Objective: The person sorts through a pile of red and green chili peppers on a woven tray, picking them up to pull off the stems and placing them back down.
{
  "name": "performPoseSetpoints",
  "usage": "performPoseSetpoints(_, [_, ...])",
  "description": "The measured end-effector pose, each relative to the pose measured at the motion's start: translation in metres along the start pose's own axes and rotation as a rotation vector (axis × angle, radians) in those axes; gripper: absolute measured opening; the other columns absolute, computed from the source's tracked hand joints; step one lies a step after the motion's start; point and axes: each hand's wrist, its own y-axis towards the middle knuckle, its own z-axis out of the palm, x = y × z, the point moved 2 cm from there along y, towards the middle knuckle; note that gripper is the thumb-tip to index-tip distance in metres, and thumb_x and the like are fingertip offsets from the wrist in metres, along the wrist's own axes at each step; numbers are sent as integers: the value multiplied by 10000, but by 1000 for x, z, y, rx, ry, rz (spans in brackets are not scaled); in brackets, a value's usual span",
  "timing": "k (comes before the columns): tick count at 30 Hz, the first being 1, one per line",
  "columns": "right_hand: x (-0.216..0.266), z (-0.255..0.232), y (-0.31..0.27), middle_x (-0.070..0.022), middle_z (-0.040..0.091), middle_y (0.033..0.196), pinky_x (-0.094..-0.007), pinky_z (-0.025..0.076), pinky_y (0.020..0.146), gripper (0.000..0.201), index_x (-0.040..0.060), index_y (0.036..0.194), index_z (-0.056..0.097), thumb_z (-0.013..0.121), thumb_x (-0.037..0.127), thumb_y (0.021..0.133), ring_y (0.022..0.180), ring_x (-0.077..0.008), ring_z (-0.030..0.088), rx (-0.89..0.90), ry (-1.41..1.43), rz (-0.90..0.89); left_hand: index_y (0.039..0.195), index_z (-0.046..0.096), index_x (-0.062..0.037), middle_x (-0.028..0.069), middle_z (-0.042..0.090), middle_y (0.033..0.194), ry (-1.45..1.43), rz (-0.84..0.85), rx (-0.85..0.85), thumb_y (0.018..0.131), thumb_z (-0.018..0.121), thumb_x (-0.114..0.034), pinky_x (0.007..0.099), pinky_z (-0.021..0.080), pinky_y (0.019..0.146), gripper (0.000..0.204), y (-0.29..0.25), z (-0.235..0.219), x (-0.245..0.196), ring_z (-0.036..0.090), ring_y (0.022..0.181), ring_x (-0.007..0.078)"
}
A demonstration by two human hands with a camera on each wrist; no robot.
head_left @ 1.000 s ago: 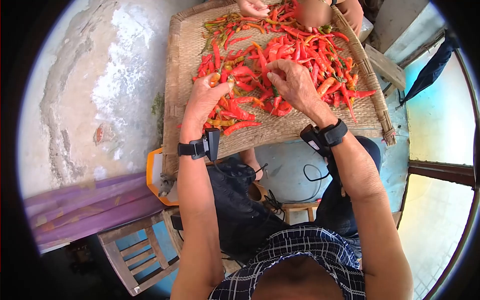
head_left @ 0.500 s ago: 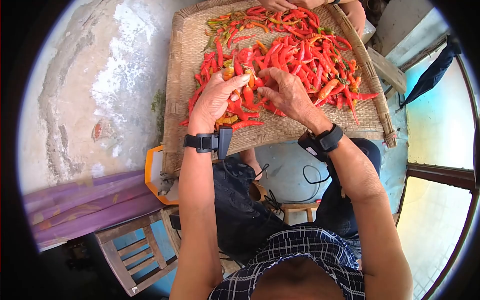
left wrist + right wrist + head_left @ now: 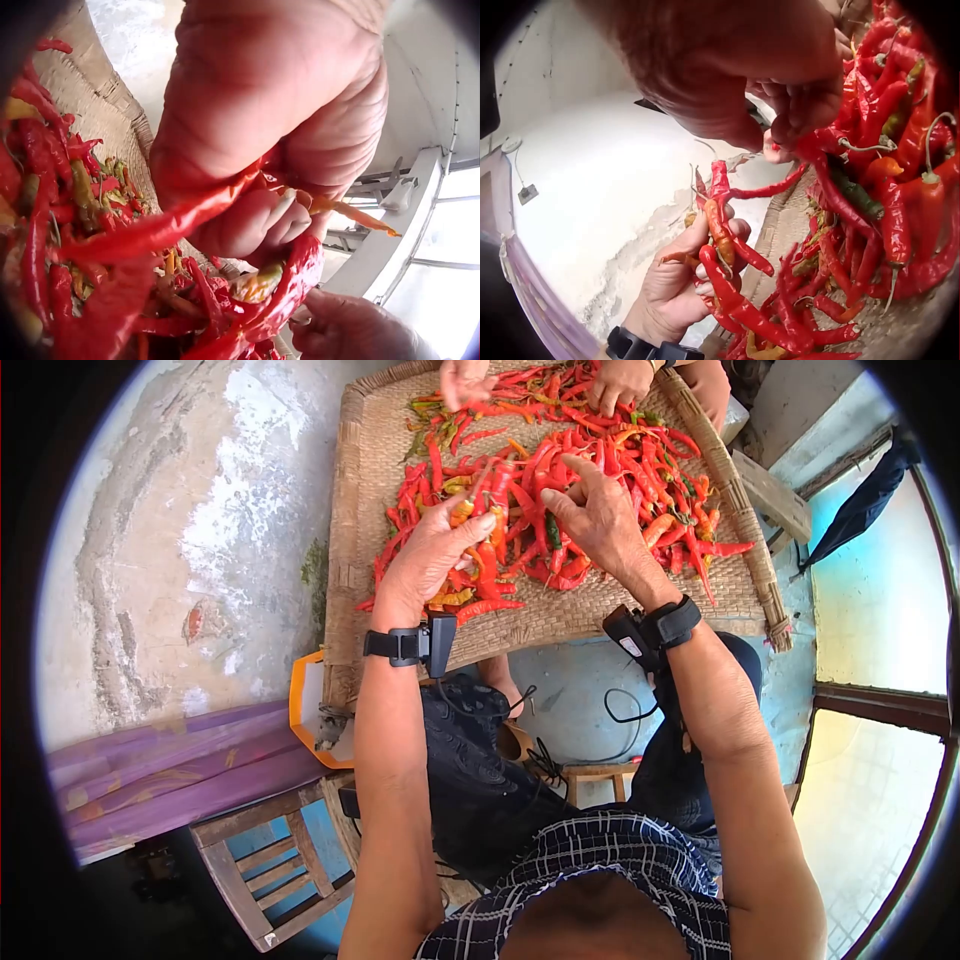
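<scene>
A bunch of red and orange peppers (image 3: 719, 225) is gripped in my left hand (image 3: 432, 557), its fingers curled round them in the right wrist view. In the left wrist view peppers (image 3: 289, 292) stick out on both sides of that hand (image 3: 262, 97). My right hand (image 3: 603, 520) is just right of the bunch, over the pepper pile (image 3: 640, 470), thumb and fingers bent. In the right wrist view its fingertips are close to a red pepper (image 3: 829, 187); whether they pinch it is unclear.
The peppers lie on a woven tray (image 3: 350, 550) with a raised rim. Another person's hands (image 3: 622, 382) are over its far edge. A rough wall (image 3: 240, 510) stands at the left, and a wooden chair (image 3: 230, 870) is at lower left.
My right hand has moved away from my left hand, to the right and slightly farther over the pile. My left hand still holds its bunch. The other person's hands have spread apart.
</scene>
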Motion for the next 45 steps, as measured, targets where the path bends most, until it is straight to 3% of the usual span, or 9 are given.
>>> performPoseSetpoints(6, [0,10,-4,15,512,572,-255,391,436,405,7,822,636,655,411,846,496,-83,484,317,513,360,1225,499,50,23,613,917,352,-18,77,867,638,-252,223,457,704,489,-4,33,-15,546,774,82])
performPoseSetpoints(11, [-4,15,-4,45,456,553,-211,318,400,274,52,746,614,663,295,863,455,-54,401,213,736,496,1319,382,86,15,595,911,460,-77,190,867,648,-292,214,460,675,646,5,28,1,545,774,61])
performPoseSetpoints(20, [-15,-10,12,86,346,554,-242,251,434,374,96,583,451,645,210,883,527,-30,289,-218,569,207,1083,570,-11,-10,584,841,428,-62,26,885,611,-259,202,449,667,320,11,5,17,541,750,52])
performPoseSetpoints(24, [-18,-14,15,-41,478,501,-332,377,476,346,14,648,557,635,272,866,485,-116,441,-92,59,77,1131,538,48,65,628,835,530,-2,-184,883,596,-226,245,474,701,374,15,-9,17,593,738,126])
performPoseSetpoints(29, [-4,-9,9,-171,589,615,-405,453,574,296,-30,815,640,655,266,815,556,-316,545,181,-178,35,1133,573,-54,3,582,806,154,-83,-194,898,587,-242,181,345,501,301,8,3,6,390,565,19])
performPoseSetpoints(38, [-14,-11,18,-58,638,810,-269,491,578,332,26,1124,593,681,133,822,631,-81,581,-61,578,167,1189,530,5,31,572,873,-114,-27,-116,899,549,-155,168,344,488,332,8,2,5,426,570,41])
performPoseSetpoints(40, [-7,-14,15,-116,635,884,-291,504,604,453,30,1226,507,679,159,826,641,-112,592,-114,474,126,1181,530,13,35,560,870,-142,-12,-105,893,545,-124,166,344,484,319,8,0,5,431,573,45])
performPoseSetpoints(42, [5,-19,10,-127,638,838,-318,505,625,405,16,1171,551,682,188,828,665,-143,604,-351,-215,-135,1179,527,14,34,556,857,-263,-19,-96,894,529,-94,172,344,474,305,10,-1,7,438,581,48])
performPoseSetpoints(45, [0,-3,9,-139,645,803,-336,502,645,340,4,1075,611,686,225,828,699,-177,619,-20,191,-201,1168,505,19,56,561,830,-349,52,-68,894,538,-109,197,358,480,304,13,1,5,450,582,69])
